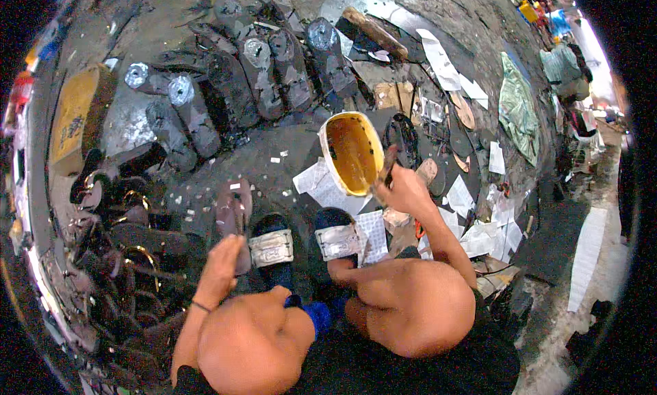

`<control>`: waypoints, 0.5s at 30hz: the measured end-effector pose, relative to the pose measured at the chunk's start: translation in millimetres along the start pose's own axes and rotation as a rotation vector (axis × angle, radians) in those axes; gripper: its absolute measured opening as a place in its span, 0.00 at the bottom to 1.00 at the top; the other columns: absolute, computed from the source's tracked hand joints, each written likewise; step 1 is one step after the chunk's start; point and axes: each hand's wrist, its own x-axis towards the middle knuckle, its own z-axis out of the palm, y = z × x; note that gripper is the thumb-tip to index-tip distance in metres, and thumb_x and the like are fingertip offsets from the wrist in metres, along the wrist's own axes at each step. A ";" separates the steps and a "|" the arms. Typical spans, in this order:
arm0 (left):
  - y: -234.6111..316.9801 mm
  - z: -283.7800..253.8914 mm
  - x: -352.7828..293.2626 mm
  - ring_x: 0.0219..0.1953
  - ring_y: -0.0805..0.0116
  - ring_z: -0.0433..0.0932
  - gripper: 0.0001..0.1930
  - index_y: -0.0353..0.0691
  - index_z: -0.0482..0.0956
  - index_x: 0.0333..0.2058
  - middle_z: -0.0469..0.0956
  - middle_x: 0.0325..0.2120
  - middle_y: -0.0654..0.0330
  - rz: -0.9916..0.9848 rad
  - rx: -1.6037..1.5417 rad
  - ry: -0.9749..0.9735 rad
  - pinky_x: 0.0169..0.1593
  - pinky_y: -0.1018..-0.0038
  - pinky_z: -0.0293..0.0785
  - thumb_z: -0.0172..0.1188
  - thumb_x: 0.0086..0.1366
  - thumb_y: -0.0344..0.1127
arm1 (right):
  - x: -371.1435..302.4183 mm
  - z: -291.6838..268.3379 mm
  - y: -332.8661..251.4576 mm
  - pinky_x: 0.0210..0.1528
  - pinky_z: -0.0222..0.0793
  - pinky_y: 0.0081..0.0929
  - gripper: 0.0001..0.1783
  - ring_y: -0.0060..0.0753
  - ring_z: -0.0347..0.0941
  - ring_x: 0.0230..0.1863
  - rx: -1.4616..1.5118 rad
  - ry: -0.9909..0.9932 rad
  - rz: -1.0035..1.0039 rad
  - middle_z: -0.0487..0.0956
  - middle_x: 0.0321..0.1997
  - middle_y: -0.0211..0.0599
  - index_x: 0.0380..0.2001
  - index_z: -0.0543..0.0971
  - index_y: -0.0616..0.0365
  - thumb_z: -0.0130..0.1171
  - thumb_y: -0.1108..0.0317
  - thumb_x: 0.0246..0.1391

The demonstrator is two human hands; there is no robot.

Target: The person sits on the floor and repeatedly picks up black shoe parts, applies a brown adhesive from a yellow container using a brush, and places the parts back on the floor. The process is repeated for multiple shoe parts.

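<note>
I sit low with both knees up and my feet in white-strapped slides (272,246). My left hand (226,258) grips a brownish shoe sole (233,214), holding it out over the dark floor. My right hand (404,190) is closed on a brush (387,168) whose tip reaches into an oval can of yellow-brown glue (352,152) with a white rim. The can stands on the floor just ahead of my right foot, on scraps of white paper (321,183).
Several dark shoe lasts (260,77) lie in rows at the back. A pile of black sandal uppers (130,238) sits at the left, and a yellow board (74,111) beyond them. Paper scraps and flat soles (479,210) litter the right. A green cloth (518,108) lies further right.
</note>
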 end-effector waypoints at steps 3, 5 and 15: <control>-23.2 74.6 -47.4 0.65 0.43 0.63 0.43 0.30 0.59 0.64 0.65 0.60 0.43 -0.172 -0.121 0.048 0.68 0.58 0.59 0.66 0.47 0.23 | -11.3 17.9 -0.1 0.38 0.72 0.54 0.23 0.64 0.78 0.34 0.115 0.288 -0.128 0.80 0.28 0.59 0.32 0.76 0.65 0.64 0.51 0.51; -1.8 69.6 -25.5 0.66 0.41 0.62 0.40 0.30 0.59 0.64 0.64 0.60 0.41 -0.340 -0.443 0.149 0.68 0.57 0.58 0.65 0.52 0.27 | -23.2 22.4 21.0 0.40 0.74 0.53 0.45 0.63 0.79 0.34 -0.065 -0.044 -0.042 0.81 0.32 0.59 0.64 0.60 0.69 0.63 0.52 0.51; -44.2 81.5 84.0 0.74 0.48 0.47 0.33 0.39 0.74 0.59 0.58 0.69 0.50 -0.288 -0.041 0.301 0.73 0.49 0.37 0.62 0.62 0.55 | -14.9 -3.3 -83.8 0.50 0.73 0.29 0.17 0.28 0.78 0.42 1.142 -0.092 -0.239 0.83 0.39 0.36 0.45 0.79 0.62 0.68 0.66 0.54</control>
